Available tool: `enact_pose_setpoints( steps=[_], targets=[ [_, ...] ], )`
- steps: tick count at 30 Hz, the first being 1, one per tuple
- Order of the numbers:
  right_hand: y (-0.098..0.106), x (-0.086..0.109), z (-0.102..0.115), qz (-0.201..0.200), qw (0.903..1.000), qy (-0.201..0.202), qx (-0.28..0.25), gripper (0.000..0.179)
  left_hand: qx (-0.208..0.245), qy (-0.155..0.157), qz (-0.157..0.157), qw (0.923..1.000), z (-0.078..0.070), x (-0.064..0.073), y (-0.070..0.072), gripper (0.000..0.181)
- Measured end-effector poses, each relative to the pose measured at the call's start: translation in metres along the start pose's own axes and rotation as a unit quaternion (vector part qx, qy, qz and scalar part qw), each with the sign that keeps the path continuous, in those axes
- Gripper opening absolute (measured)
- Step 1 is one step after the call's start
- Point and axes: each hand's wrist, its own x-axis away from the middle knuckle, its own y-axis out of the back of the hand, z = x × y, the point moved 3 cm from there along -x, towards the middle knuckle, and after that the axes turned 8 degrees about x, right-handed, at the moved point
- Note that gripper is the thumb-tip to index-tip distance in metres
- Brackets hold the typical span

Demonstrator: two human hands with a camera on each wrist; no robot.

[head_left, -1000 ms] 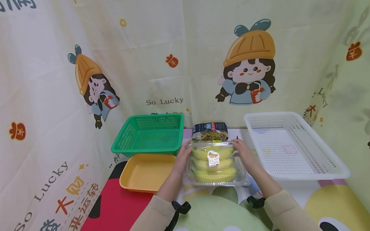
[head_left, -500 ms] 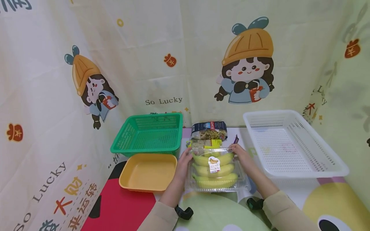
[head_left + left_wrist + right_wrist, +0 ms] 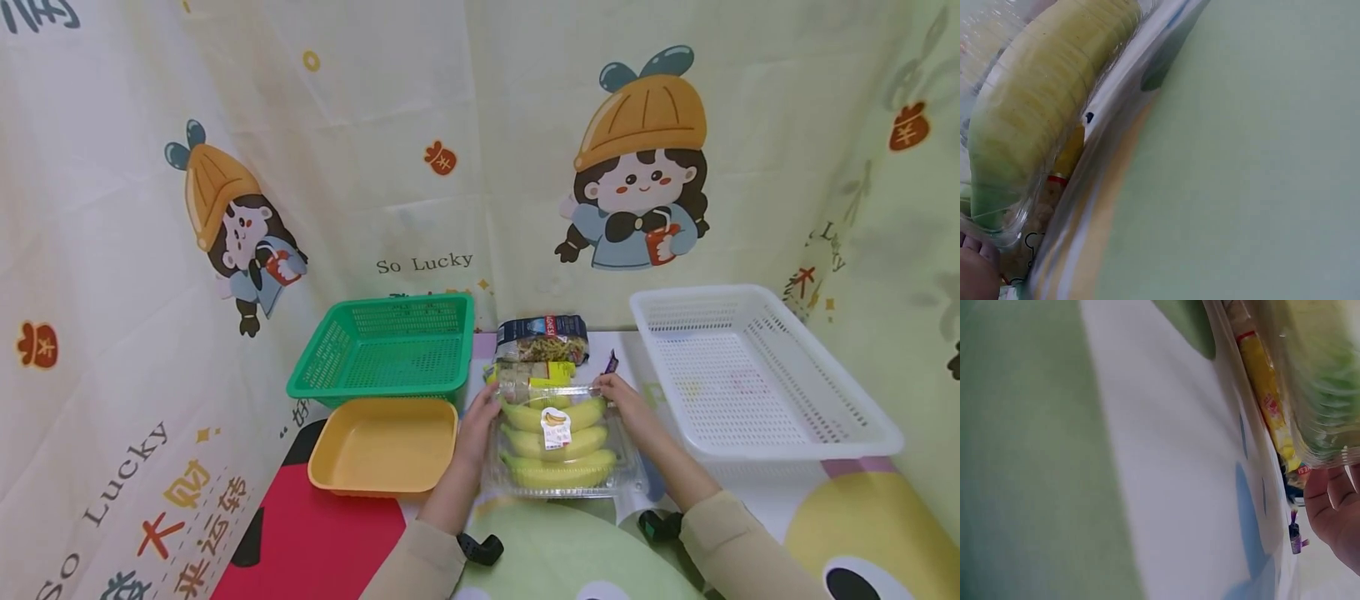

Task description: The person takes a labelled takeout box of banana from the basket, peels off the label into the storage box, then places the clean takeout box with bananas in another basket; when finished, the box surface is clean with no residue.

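A clear plastic box of bananas [image 3: 566, 446] with a white label is held between both hands in the head view. My left hand [image 3: 474, 427] grips its left side, and my right hand [image 3: 628, 407] its right side near the far corner. In the left wrist view a banana [image 3: 1047, 94] shows through the plastic, with part of the left hand [image 3: 975, 265] at the corner. Fingers of the right hand [image 3: 1338, 515] curl at the box's edge in the right wrist view. Behind the box lies a yellow-and-clear food packet [image 3: 536, 372], partly hidden.
A dark-labelled bag of pasta [image 3: 543, 340] lies at the back, with a small purple-wrapped item [image 3: 611, 363] nearby. On the left are a green basket [image 3: 382, 358] and an orange tray [image 3: 382, 450]. A white basket [image 3: 738, 392] stands on the right.
Both hands have brought the banana box lower and closer to the body, uncovering the yellow packet and the purple item. Over the last half second it has hardly moved.
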Motion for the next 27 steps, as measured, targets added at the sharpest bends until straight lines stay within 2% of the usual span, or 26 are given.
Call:
enact_pose_setpoints(
  steps=[4,7,10,14,16,21,27],
  targets=[
    [0.001,0.001,-0.001,0.015,0.9998,-0.001,0.012,0.034,-0.013,-0.011,-0.008,0.9998,0.005,0.003,0.002,0.052],
    [0.002,0.002,0.003,0.019,0.9995,0.014,0.021,0.033,-0.019,-0.015,-0.011,0.9996,0.006,0.004,0.003,0.047],
    [0.003,0.004,0.011,0.009,0.9962,0.051,0.070,0.032,-0.023,-0.020,-0.001,0.9995,0.007,0.006,0.002,0.044],
    [0.005,0.007,0.025,-0.012,0.9856,0.096,0.139,0.035,-0.018,-0.023,0.009,0.9995,0.007,0.008,0.002,0.041],
    [0.003,0.008,0.035,-0.011,0.9818,0.110,0.155,0.038,-0.015,-0.025,0.009,0.9995,0.007,0.008,0.003,0.039],
    [0.006,0.010,0.064,0.016,0.9709,0.146,0.189,0.037,-0.005,-0.028,0.008,0.9996,0.008,0.008,0.003,0.038],
    [0.020,0.014,0.088,0.084,0.9575,0.136,0.240,0.031,-0.018,-0.024,0.004,0.9995,0.012,0.007,0.004,0.039]
  ],
)
